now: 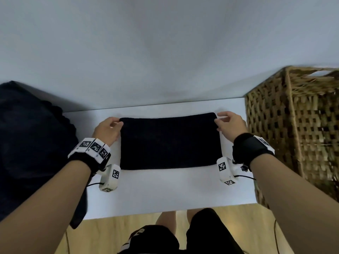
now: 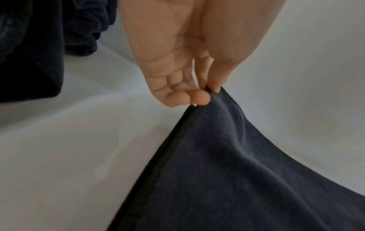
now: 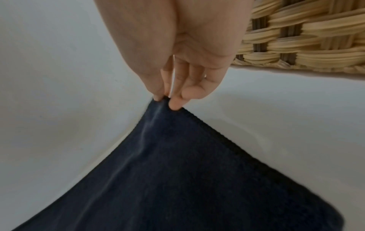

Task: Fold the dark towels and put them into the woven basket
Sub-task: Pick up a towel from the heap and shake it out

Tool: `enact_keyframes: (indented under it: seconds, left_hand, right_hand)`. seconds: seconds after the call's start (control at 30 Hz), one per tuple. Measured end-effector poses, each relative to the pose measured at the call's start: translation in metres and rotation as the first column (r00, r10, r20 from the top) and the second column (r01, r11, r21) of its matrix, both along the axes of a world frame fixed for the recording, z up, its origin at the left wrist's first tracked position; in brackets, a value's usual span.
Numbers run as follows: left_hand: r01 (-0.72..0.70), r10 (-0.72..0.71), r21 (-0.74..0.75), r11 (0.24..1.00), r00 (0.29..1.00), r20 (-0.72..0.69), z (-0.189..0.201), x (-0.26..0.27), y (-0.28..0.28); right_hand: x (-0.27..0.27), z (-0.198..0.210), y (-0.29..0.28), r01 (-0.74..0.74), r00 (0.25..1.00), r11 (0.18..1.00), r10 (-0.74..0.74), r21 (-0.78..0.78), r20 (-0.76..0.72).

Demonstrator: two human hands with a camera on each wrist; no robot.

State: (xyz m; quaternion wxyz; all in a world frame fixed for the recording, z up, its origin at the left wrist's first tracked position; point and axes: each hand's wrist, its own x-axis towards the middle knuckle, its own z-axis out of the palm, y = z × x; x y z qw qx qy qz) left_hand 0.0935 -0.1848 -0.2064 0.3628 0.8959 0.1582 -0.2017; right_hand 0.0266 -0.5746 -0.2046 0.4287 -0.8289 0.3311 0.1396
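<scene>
A dark towel (image 1: 169,141) lies flat mid-counter (image 1: 165,189), toward the far edge. The left hand (image 1: 107,128) and right hand (image 1: 230,123) each pinch a far corner. The woven basket (image 1: 297,125) stands at the right edge; a dark heap (image 1: 31,143) covers the left.

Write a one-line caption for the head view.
Both hands pinch the towel's far corners beside the basket.
</scene>
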Motion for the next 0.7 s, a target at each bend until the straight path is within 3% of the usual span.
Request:
enact_keyframes:
  seconds: [0.1,0.2,0.27,0.37,0.47,0.53,0.7]
  left_hand:
    - [0.033,-0.059,0.192,0.981,0.990,0.128,0.001,-0.007,-0.008]
    - [0.209,-0.254,0.203,0.956,0.940,0.228,0.005,-0.022,-0.036]
    - [0.412,-0.441,0.169,0.895,0.874,0.205,0.002,-0.035,-0.059]
    - [0.633,-0.640,0.099,0.768,0.763,0.087,-0.007,-0.051,-0.085]
    - [0.720,-0.724,0.164,0.675,0.689,-0.042,-0.019,-0.058,-0.084]
    - [0.703,-0.707,0.239,0.670,0.702,-0.087,-0.024,-0.057,-0.068]
    - [0.495,-0.478,0.341,0.799,0.867,-0.140,-0.029,-0.055,-0.009]
  right_hand:
    - [-0.004,0.006,0.012,-0.094,0.995,0.974,0.095,-0.208,-0.008]
    - [-0.010,0.014,0.046,-0.205,0.964,0.926,0.247,-0.318,0.097]
    - [-0.013,0.013,0.075,-0.366,0.907,0.896,0.404,-0.251,0.116]
    - [-0.016,0.000,0.108,-0.589,0.805,0.802,0.593,-0.100,0.018]
    - [-0.018,-0.013,0.105,-0.610,0.793,0.781,0.599,-0.136,-0.112]
    - [-0.022,-0.019,0.087,-0.555,0.832,0.810,0.535,-0.191,-0.148]
    - [-0.033,-0.025,0.047,-0.420,0.905,0.878,0.384,-0.229,-0.185]
